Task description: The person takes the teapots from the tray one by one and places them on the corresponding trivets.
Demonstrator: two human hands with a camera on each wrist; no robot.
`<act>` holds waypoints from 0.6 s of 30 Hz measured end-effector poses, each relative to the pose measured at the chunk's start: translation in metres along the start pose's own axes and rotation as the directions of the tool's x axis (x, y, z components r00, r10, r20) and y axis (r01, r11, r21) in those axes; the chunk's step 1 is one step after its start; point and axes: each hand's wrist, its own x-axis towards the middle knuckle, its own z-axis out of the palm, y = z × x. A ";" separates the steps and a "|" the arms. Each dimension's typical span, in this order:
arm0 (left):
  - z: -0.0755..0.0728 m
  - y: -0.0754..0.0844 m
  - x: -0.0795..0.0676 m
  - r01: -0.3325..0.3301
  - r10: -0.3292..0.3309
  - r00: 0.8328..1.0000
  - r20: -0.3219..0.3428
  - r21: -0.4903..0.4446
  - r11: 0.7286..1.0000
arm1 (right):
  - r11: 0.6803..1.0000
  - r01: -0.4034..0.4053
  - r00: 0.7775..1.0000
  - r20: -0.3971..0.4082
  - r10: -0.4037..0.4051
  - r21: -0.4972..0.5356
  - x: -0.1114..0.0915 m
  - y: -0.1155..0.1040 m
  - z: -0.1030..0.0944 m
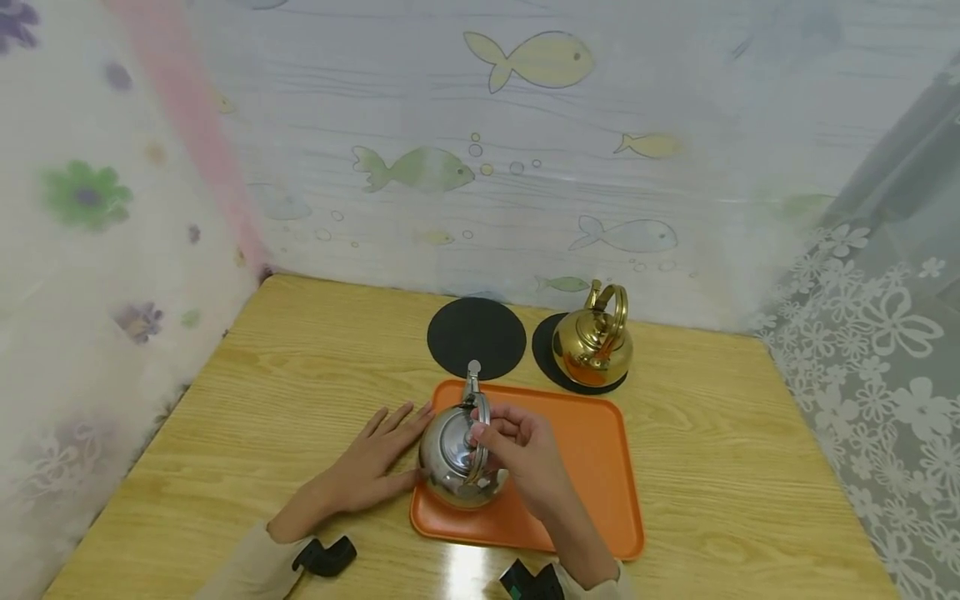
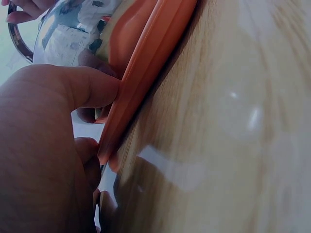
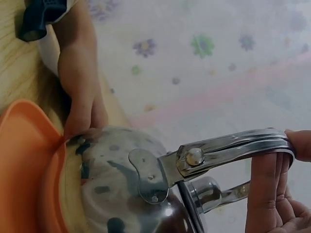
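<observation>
A silver kettle (image 1: 453, 458) with an arched metal handle is at the left part of an orange tray (image 1: 592, 467); I cannot tell whether its base touches the tray. My right hand (image 1: 534, 462) holds the handle, fingers curled under the band and thumb over it, as the right wrist view shows. My left hand (image 1: 367, 471) lies at the tray's left side with its fingers spread. In the left wrist view its thumb (image 2: 92, 87) touches the tray's rim close beside the kettle.
Behind the tray lies a round black mat (image 1: 476, 337). To its right a gold kettle (image 1: 592, 346) stands on a second black mat (image 1: 547, 367). The wooden table (image 1: 712, 467) ends at a patterned curtain (image 1: 420, 100) at the back and sides.
</observation>
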 end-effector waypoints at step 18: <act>-0.002 0.001 0.000 -0.007 0.007 1.000 0.023 0.004 1.000 | 1.000 0.023 1.000 0.009 -0.023 -0.020 -0.002 -0.004 -0.007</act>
